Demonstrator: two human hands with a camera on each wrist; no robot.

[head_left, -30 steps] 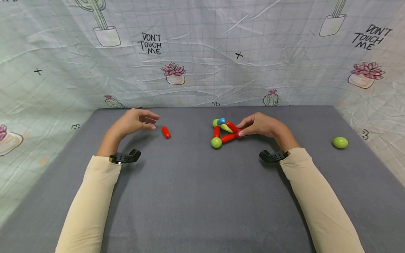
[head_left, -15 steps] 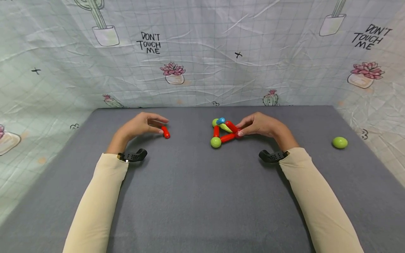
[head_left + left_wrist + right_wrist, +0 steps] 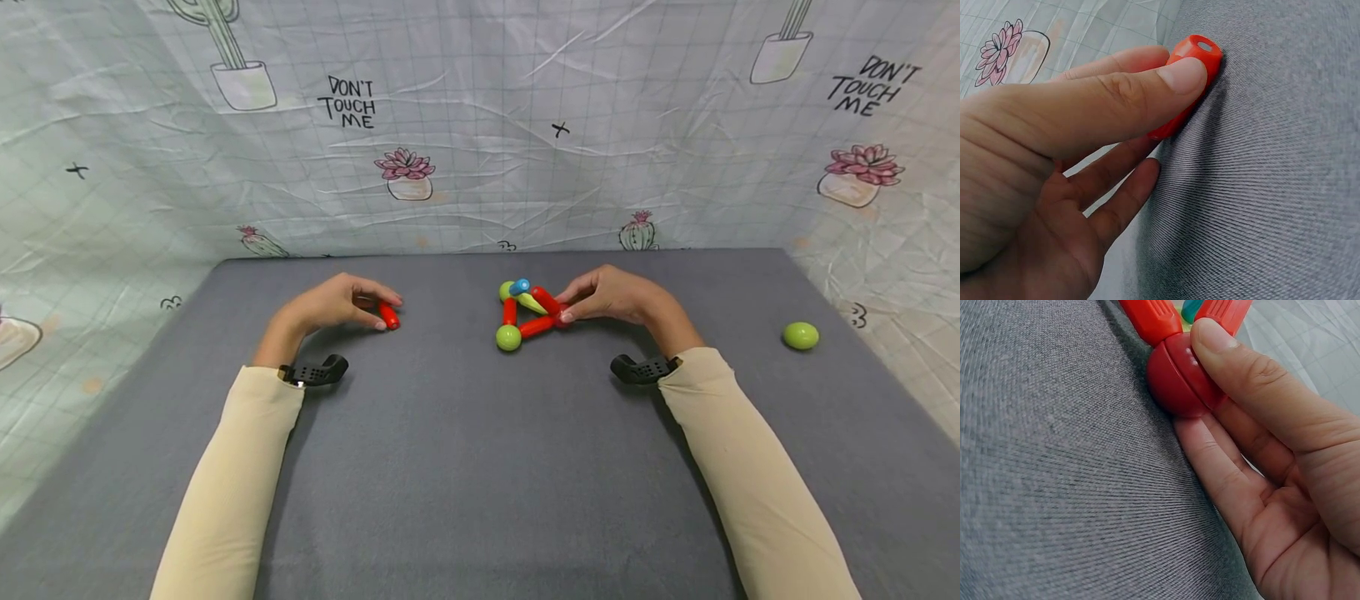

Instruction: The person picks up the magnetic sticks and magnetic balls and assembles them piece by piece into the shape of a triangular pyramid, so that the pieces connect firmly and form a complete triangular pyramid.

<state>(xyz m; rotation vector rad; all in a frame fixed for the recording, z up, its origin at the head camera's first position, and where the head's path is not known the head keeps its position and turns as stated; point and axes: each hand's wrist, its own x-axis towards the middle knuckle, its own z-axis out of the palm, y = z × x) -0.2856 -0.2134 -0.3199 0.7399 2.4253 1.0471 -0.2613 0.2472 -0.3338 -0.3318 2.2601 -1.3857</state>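
My left hand [image 3: 330, 302] pinches a short red rod [image 3: 389, 316] between thumb and fingers, low over the grey table left of centre. In the left wrist view, the thumb covers part of this rod [image 3: 1212, 61], and a slot shows in its end. My right hand [image 3: 618, 296] holds a red ball [image 3: 1175, 375] at the right corner of a small ball-and-rod structure. Its parts include red rods [image 3: 537, 327], a green ball [image 3: 508, 337] in front, another green ball [image 3: 506, 292] behind, a yellow-green rod [image 3: 531, 303] and a blue rod [image 3: 520, 287] tilted upward.
A loose green ball [image 3: 800, 336] lies on the grey table [image 3: 480, 467] at the far right. Behind the table hangs a printed cloth [image 3: 480, 108] with cactus drawings. Black bands are on both wrists.
My left hand has moved right and closed its thumb and fingers on the loose red rod. The right hand keeps hold of the structure in about the same place.
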